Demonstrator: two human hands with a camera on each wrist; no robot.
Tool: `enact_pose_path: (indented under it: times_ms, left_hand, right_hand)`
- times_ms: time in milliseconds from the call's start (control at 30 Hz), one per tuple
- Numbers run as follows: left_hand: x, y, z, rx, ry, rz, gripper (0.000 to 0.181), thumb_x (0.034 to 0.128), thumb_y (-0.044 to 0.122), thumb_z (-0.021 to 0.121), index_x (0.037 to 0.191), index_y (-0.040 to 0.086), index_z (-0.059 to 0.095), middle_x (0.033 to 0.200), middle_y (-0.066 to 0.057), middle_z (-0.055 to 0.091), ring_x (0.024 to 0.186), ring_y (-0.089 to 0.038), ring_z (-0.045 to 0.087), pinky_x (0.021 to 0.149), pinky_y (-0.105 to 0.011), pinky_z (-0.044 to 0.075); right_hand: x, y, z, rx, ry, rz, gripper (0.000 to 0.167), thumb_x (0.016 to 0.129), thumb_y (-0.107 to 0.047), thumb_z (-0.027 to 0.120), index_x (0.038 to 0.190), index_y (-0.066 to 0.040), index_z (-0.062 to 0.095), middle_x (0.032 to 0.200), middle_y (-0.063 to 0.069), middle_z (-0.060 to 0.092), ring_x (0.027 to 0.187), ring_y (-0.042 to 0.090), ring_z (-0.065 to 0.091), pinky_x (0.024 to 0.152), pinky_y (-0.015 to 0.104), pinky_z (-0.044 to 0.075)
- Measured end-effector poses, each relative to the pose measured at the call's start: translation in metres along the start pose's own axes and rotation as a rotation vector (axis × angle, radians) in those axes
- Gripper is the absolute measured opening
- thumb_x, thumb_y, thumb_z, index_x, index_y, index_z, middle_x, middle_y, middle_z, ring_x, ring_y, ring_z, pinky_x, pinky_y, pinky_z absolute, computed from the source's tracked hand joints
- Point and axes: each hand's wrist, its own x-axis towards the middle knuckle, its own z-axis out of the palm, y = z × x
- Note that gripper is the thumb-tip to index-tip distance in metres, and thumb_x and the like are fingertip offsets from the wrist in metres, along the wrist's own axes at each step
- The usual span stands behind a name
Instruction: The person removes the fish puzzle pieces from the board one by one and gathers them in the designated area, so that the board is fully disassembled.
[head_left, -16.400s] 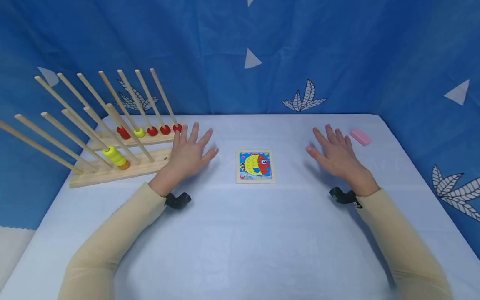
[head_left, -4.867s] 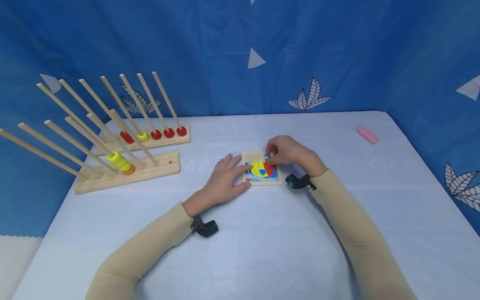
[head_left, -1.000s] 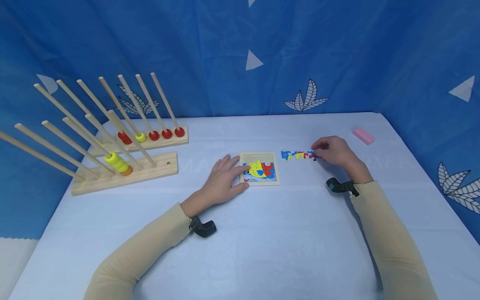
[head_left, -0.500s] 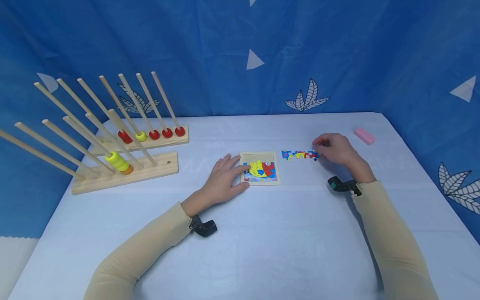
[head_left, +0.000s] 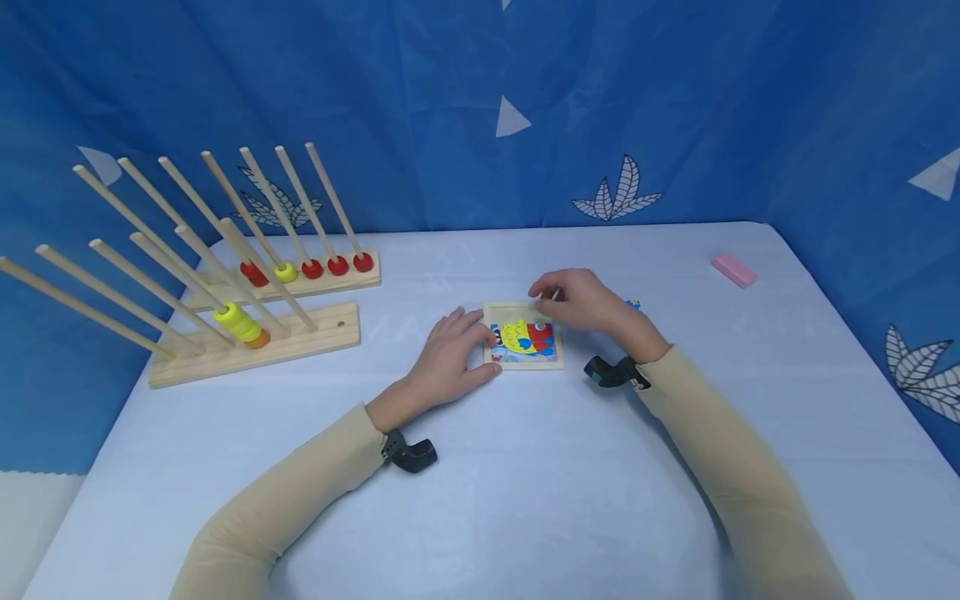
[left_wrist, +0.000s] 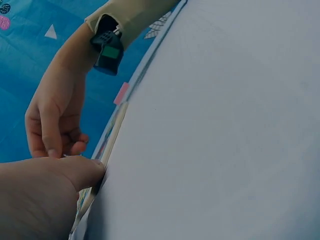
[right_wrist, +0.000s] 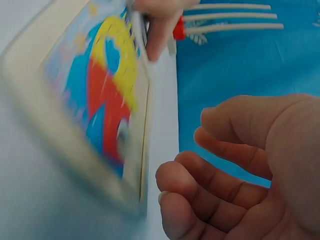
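Observation:
A square wooden jigsaw puzzle (head_left: pixel 525 366) lies flat at mid-table, its fish picture (head_left: pixel 527 340) filling the lower part and bare wood showing along the top. My left hand (head_left: pixel 446 362) rests at its left side, fingers extended along the frame and thumb at the lower left corner. Above the upper right corner hovers my right hand (head_left: pixel 588 302). In the right wrist view its curled fingers (right_wrist: pixel 215 185) and thumb stand apart with nothing between them. Behind that wrist peeks a bit of the removed puzzle pieces (head_left: pixel 634 304); the others are hidden.
Two wooden peg stands with tall rods and coloured beads, a front one (head_left: pixel 322 329) and a rear one (head_left: pixel 352 277), occupy the left side. A pink block (head_left: pixel 734 270) lies at the back right. Blue cloth (head_left: pixel 450 125) hangs behind the table.
The right hand has let go of a puzzle piece by the row on the right and come back left over the puzzle. Earlier, the picture was complete. The left hand stays at the frame.

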Motion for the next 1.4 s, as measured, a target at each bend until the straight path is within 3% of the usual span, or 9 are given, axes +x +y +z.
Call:
enact_pose_path:
  times_ms: [233, 467, 800, 1067, 1400]
  left_hand:
    - [-0.002, -0.002, 0.000, -0.040, 0.016, 0.032, 0.027, 0.0891, 0.026, 0.075, 0.112, 0.017, 0.065, 0.158, -0.017, 0.045, 0.153, -0.047, 0.029, 0.123, -0.068, 0.020]
    - [-0.005, 0.004, -0.002, -0.008, -0.006, 0.035, 0.024, 0.0916, 0.025, 0.071, 0.113, 0.016, 0.068, 0.158, -0.015, 0.047, 0.152, -0.049, 0.030, 0.121, -0.071, 0.020]
    - [-0.018, 0.012, -0.004, 0.018, -0.059, 0.019, 0.029, 0.0969, 0.021, 0.067, 0.125, 0.014, 0.067, 0.161, -0.016, 0.043, 0.153, -0.048, 0.028, 0.121, -0.071, 0.020]
    - [-0.022, 0.007, -0.002, -0.029, 0.003, 0.032, 0.024, 0.0965, 0.015, 0.065, 0.120, 0.015, 0.070, 0.157, -0.016, 0.048, 0.151, -0.049, 0.031, 0.120, -0.072, 0.020]
    - [-0.020, 0.007, -0.002, -0.046, 0.014, 0.039, 0.026, 0.0957, 0.015, 0.066, 0.121, 0.015, 0.071, 0.156, -0.016, 0.049, 0.151, -0.048, 0.032, 0.121, -0.072, 0.020]
  right_hand:
    - [0.018, -0.029, 0.017, 0.014, -0.064, -0.065, 0.032, 0.097, -0.017, 0.065, 0.127, -0.006, 0.069, 0.111, 0.013, 0.072, 0.091, 0.025, 0.063, 0.079, 0.032, 0.059]
    - [0.022, -0.035, 0.030, -0.012, -0.134, -0.092, 0.029, 0.095, -0.014, 0.068, 0.123, -0.005, 0.071, 0.110, 0.010, 0.074, 0.094, 0.022, 0.065, 0.090, 0.035, 0.058]
    - [0.020, -0.038, 0.033, -0.154, -0.198, -0.124, 0.038, 0.084, -0.019, 0.082, 0.119, -0.006, 0.074, 0.104, 0.007, 0.069, 0.089, 0.020, 0.058, 0.083, 0.032, 0.053]
    - [0.022, -0.040, 0.037, -0.132, -0.207, -0.116, 0.033, 0.084, -0.018, 0.082, 0.113, -0.007, 0.070, 0.100, 0.006, 0.068, 0.087, 0.020, 0.057, 0.081, 0.032, 0.051]
    - [0.016, -0.040, 0.036, -0.097, -0.177, -0.161, 0.028, 0.084, -0.010, 0.080, 0.101, -0.012, 0.058, 0.094, 0.005, 0.067, 0.079, 0.020, 0.055, 0.076, 0.032, 0.046]
